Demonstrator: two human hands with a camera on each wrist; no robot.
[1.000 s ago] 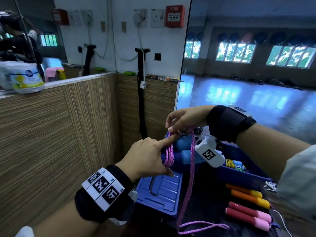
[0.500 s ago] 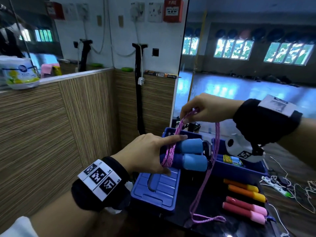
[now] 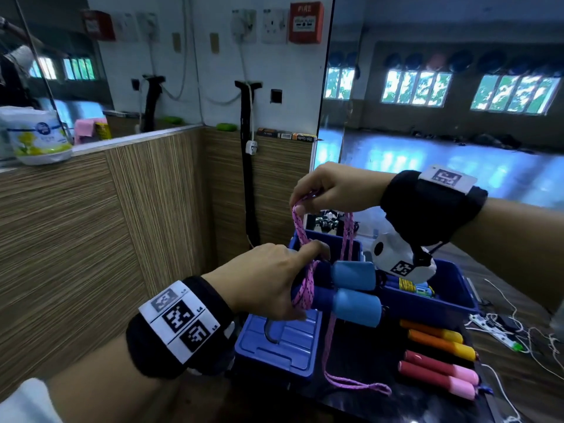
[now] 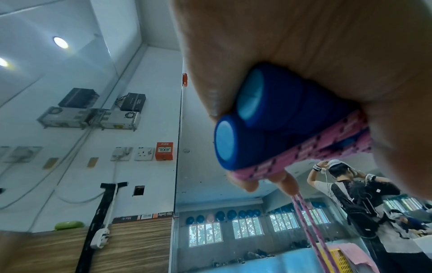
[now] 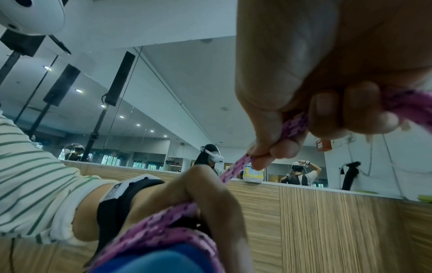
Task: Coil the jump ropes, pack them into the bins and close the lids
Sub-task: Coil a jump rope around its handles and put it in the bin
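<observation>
My left hand [image 3: 268,282] grips the two blue handles [image 3: 354,291] of a jump rope side by side, with pink rope [image 3: 305,288] wound around them; the left wrist view shows the blue handles [image 4: 252,120] and the pink rope [image 4: 327,146] under my fingers. My right hand [image 3: 329,187] pinches the pink rope above the handles, and in the right wrist view the pink rope [image 5: 236,168] runs taut from its fingertips down to the left hand [image 5: 194,195]. The loose tail [image 3: 351,384] hangs to the dark tabletop. An open blue bin [image 3: 439,300] sits behind.
A blue lid [image 3: 280,340] lies under my left hand. Orange-yellow handles [image 3: 436,338] and red-pink handles [image 3: 439,372] lie at the right on the table. A wood-panelled wall [image 3: 91,224] stands at the left. White cables and a power strip [image 3: 494,329] lie at the far right.
My right hand has lifted the pink rope up and to the right, away from the handles, drawing it taut. The left hand keeps holding the handles.
</observation>
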